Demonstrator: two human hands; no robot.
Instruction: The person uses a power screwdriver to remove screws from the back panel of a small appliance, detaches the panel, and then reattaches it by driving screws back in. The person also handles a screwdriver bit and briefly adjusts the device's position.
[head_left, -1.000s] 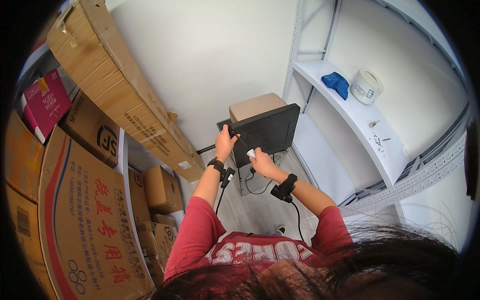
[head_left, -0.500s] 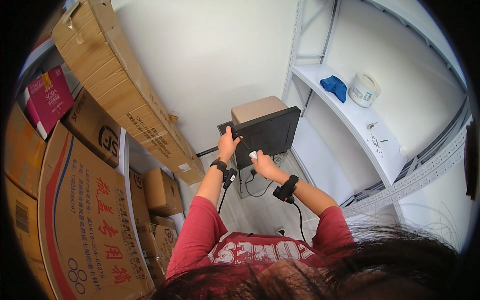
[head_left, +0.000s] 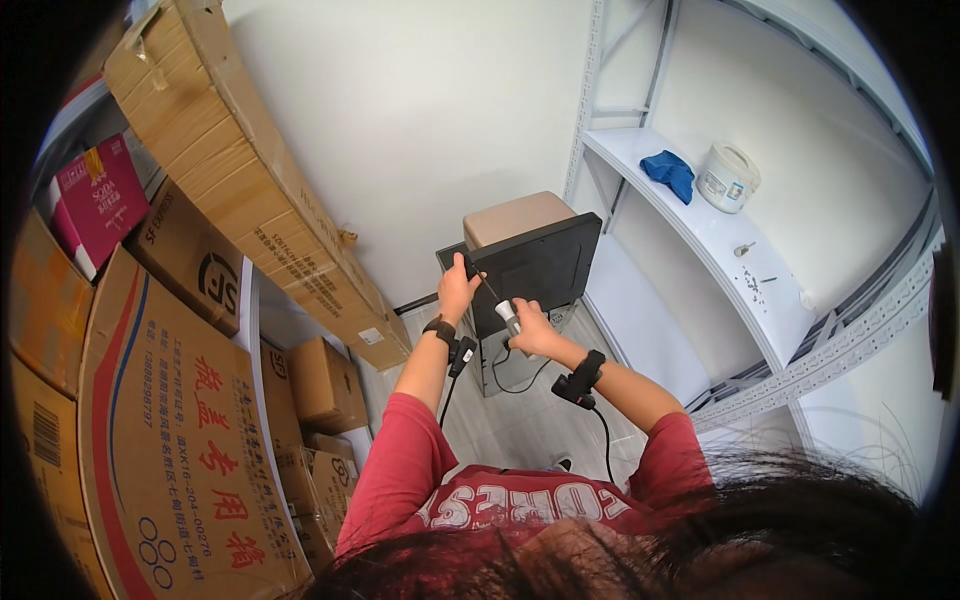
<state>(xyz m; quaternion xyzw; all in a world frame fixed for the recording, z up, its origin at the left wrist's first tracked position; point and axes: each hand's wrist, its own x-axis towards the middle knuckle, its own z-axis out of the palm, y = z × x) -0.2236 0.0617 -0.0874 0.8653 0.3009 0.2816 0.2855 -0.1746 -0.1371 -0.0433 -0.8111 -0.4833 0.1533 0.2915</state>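
Note:
My right hand [head_left: 536,328] is wrapped around a screwdriver [head_left: 507,317] with a white and grey handle. Its thin shaft slants up and left toward the black panel [head_left: 550,264]. My left hand [head_left: 458,287] is closed at the panel's left part, by the screwdriver's tip. A small dark thing shows between its thumb and fingers, but I cannot make out what it is. The panel leans over a grey metal unit [head_left: 520,372]. A beige box-shaped thing [head_left: 515,218] stands right behind the panel.
White shelving [head_left: 640,215] on the right bears a blue cloth [head_left: 668,175], a white tub [head_left: 727,178] and small loose metal parts [head_left: 752,288]. To the left are stacked cartons [head_left: 180,430] and a tall carton [head_left: 250,180]. A black cable [head_left: 520,385] hangs below the panel.
My right hand has shifted slightly right and down along the screwdriver, so more of its handle shows. The left hand and the panel have stayed in place.

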